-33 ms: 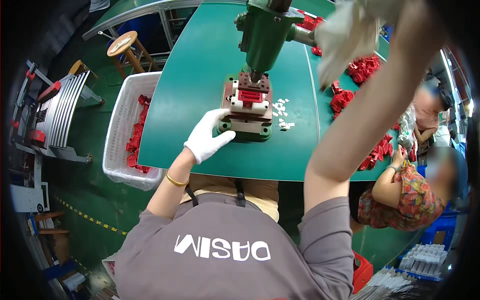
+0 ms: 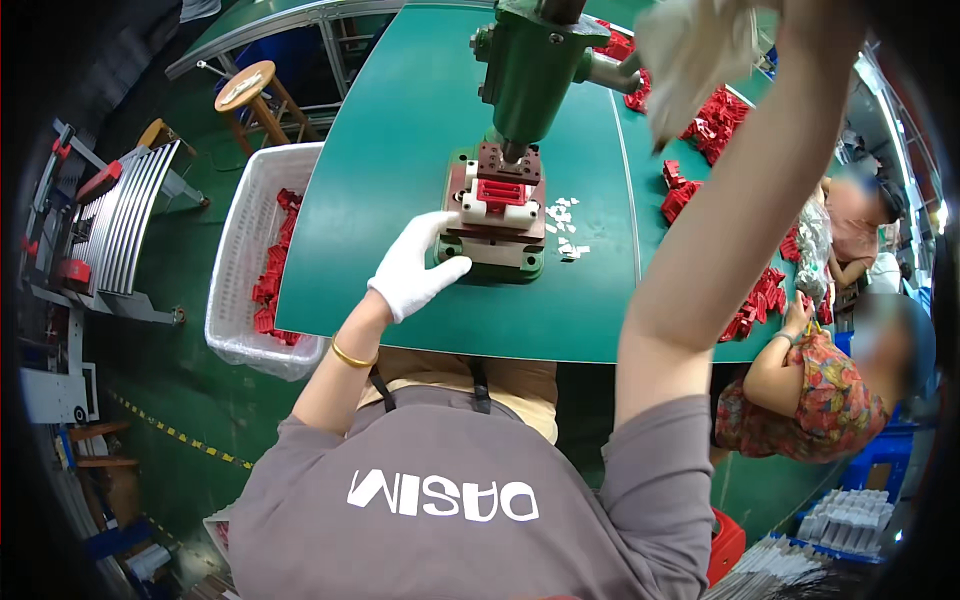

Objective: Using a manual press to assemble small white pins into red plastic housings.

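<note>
A green hand press (image 2: 530,75) stands on the green table, its ram down at a brown upper block (image 2: 508,160). Beneath that block, a red plastic part (image 2: 500,194) sits in the white and brown fixture (image 2: 498,235). My left hand (image 2: 415,272), in a white glove, rests at the fixture's left front corner, thumb apart from the fingers and nothing held. Up at the right, by the end of the press's side shaft (image 2: 608,72), is my gloved right hand (image 2: 700,65). Motion blurs it, so its fingers and anything in them cannot be made out.
Small white pieces (image 2: 565,228) lie right of the press. Piles of red parts (image 2: 718,125) cover the table's right side. A white basket (image 2: 235,255) with red parts stands at the left. A co-worker in a floral top (image 2: 825,385) sits at the right; a wooden stool (image 2: 246,88) stands far left.
My right hand has shifted slightly upward and the elbow a little to the right. My left fingers have moved up slightly at the fixture. The red part in the fixture stays put.
</note>
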`<act>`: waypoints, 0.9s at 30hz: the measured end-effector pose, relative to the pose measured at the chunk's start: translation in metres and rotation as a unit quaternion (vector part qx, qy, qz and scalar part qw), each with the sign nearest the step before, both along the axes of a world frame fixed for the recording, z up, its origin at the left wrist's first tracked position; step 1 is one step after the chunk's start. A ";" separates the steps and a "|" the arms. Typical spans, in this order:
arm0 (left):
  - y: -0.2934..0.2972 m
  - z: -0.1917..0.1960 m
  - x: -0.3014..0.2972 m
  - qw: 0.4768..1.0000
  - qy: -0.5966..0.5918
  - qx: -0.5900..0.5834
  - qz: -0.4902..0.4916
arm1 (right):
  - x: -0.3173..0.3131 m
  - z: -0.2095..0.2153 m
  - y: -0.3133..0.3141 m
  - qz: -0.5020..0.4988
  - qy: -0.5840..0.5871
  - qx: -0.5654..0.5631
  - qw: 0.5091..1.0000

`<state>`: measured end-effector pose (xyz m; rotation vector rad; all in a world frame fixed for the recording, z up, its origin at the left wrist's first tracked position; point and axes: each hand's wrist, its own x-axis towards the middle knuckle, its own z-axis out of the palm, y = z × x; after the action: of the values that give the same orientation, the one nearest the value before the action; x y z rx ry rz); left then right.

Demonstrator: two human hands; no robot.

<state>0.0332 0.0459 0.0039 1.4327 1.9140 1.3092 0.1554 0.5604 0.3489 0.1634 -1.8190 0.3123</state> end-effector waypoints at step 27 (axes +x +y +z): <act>0.045 0.024 -0.033 0.989 -0.128 0.037 0.058 | 0.021 -0.361 -0.393 0.162 -0.138 -0.664 0.717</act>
<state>0.0007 0.0910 0.0276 1.1373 1.8164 1.5506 0.1761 0.1678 -0.0117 -0.6211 -1.4133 1.8787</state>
